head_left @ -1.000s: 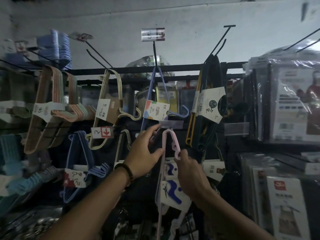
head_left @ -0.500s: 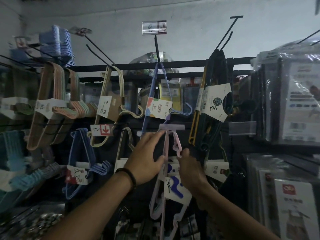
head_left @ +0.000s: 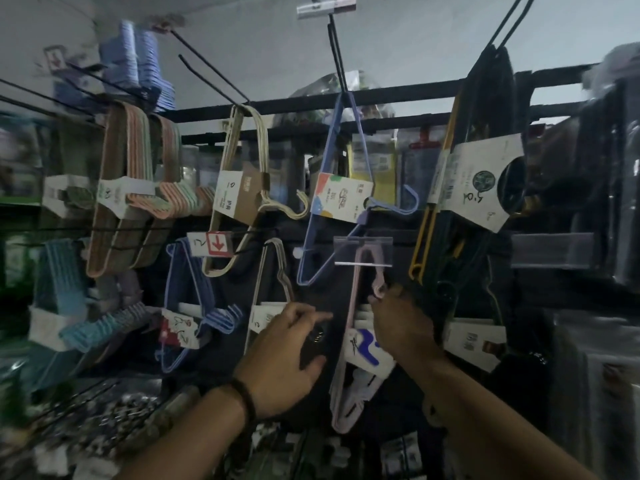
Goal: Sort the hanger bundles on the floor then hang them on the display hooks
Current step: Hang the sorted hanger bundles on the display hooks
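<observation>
Pink hanger bundle (head_left: 350,396) hangs from its top loop, just behind the clear label holder (head_left: 363,251) at the tip of a lower display hook, so I judge it is already on the hook and only needs settling. It hangs long and narrow, its white paper band (head_left: 363,348) facing out where a shopper can read it.

My right grip (head_left: 403,323) is at the bundle's curled hook ends, fingers bent and seemingly pinching them. The back of the hand faces the camera, so the contact itself is partly hidden. Holding there would stop the bundle swinging and keep it square to the rack.

My left grip (head_left: 284,355), with a dark wristband (head_left: 244,398), sits just beside the bundle without touching it, fingers loosely spread, holding nothing I can make out.

A blue hanger bundle (head_left: 334,202) on the upper hook hangs directly above, with a cream bundle (head_left: 242,188) to its left and a black-and-yellow bundle (head_left: 478,188) to the right; the rows are crowded, so snagging a neighbour seems the main risk.
</observation>
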The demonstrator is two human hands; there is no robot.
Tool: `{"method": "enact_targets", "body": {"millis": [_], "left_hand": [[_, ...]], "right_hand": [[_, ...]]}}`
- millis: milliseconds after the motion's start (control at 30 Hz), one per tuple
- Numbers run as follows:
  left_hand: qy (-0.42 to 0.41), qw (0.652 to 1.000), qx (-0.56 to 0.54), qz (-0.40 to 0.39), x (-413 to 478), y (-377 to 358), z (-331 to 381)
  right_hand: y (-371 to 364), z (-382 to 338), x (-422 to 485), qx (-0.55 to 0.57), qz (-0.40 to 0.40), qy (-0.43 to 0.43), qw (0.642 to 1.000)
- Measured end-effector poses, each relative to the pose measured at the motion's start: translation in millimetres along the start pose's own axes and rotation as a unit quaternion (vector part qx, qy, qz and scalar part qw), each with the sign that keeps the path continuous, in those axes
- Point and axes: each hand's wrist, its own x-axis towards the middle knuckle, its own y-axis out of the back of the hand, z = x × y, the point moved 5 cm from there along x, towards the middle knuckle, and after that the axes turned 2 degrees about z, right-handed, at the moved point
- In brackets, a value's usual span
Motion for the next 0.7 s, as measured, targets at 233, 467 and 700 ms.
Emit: {"method": "enact_targets", "body": {"millis": [233, 467, 700], "left_hand": [[0.085, 0.993, 0.058, -0.051, -73.5, -22.2, -49.4], [0.306, 0.899, 0.176, -0.260, -258.7, -21.7, -125.7], [0.571, 0.781, 0.098, -0.234, -584.8, 56.5, -124.4]], "right_hand": [[-0.7, -44.5, -51.3, 0.190, 0.115, 0.033, 0.974], [-90.9, -192.2, -200.2, 0.210, -0.233, 0.298, 0.902], [-143.2, -318.6, -452.6, 0.168, -0.475, 0.448, 0.738]]}}
